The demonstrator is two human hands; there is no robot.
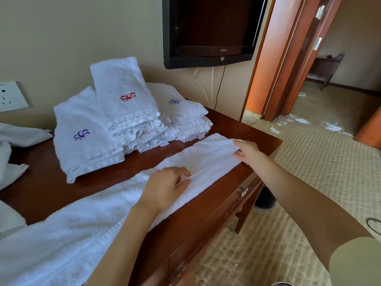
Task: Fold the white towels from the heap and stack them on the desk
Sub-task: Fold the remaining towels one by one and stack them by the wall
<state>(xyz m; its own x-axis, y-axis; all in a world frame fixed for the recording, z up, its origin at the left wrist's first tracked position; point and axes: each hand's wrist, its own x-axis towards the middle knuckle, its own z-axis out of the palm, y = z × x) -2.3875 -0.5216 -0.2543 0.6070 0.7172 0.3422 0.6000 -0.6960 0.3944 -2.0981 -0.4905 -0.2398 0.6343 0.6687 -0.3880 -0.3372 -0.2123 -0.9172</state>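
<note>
Item: white towel (pixel 206 159), laid lengthwise along desk (pixel 237 126) front edge, part-folded.
L hand (pixel 165 186): fingers curled, pinching a ridge mid-towel, prob. to set the crease.
R hand (pixel 247 151): pinches far end, keeping cloth taut (likely squaring edges).
Folded stacks (pixel 127 112): behind, logos up.

Hotel room: monogrammed towels (pixel 115 112), wall-mounted television (pixel 210 29) (carpeted floor).

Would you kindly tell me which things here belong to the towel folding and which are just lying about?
Job: long towel, pinched by left hand and right hand; folded stacks; unfolded heap; desk.
Lying about: television; wall socket; cables.
</note>
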